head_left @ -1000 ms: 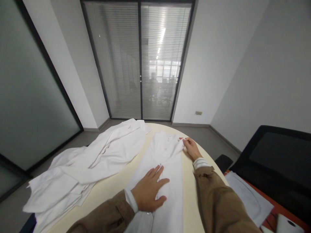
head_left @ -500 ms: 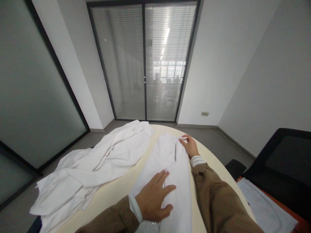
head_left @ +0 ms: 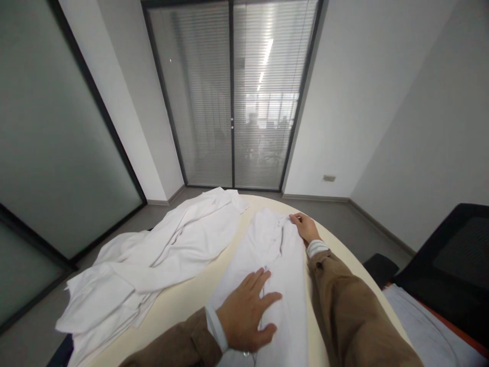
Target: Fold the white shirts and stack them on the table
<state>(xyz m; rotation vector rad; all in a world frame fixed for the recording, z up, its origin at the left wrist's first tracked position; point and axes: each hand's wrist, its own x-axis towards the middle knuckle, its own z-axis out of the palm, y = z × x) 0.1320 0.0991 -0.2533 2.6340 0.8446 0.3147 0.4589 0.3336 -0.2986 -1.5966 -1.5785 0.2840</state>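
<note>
A white shirt (head_left: 273, 255) lies lengthwise on the cream round table (head_left: 179, 300), folded into a narrow strip with its collar at the far end. My left hand (head_left: 248, 315) rests flat on the near part of the shirt, fingers spread. My right hand (head_left: 303, 226) reaches to the far end and pinches the shirt's edge by the collar. Both arms wear brown sleeves with white cuffs.
A heap of white garments (head_left: 153, 255) covers the table's left side and hangs over its edge. A black chair (head_left: 454, 270) stands at the right, with white cloth (head_left: 431, 331) on an orange surface beside it. Glass doors with blinds (head_left: 233, 97) lie ahead.
My right hand has shifted slightly along the shirt's far edge near the collar and closed on it. My left hand stays flat on the shirt. The view has drifted a little left.
</note>
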